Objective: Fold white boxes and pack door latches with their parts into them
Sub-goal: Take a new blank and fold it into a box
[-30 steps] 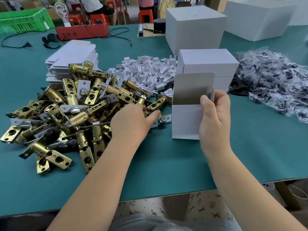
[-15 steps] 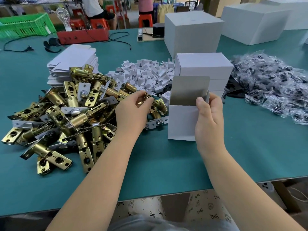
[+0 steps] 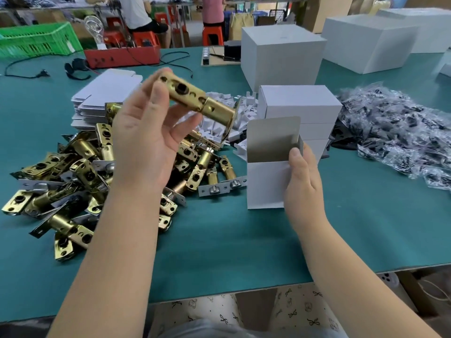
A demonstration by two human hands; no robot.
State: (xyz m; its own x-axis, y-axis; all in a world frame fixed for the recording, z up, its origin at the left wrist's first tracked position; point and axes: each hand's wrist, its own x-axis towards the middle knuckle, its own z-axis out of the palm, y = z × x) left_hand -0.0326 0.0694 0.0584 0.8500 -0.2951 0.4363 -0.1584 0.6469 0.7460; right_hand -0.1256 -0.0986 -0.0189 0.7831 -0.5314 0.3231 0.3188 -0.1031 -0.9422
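The left hand (image 3: 148,132) pinches a brass door latch (image 3: 195,98) by its flat end, raised clear of the table (image 3: 244,240), faceplate end tilted down toward the open white box (image 3: 268,179). The right hand (image 3: 302,189) grips that box upright by its right wall, thumb on the front panel, lid flap standing up; its interior cannot be seen. Below the left hand lies the latch pile (image 3: 85,172). Behind the held box stand closed white boxes (image 3: 300,111); right of them, bagged parts (image 3: 400,132); behind the latch, flat box blanks (image 3: 105,96).
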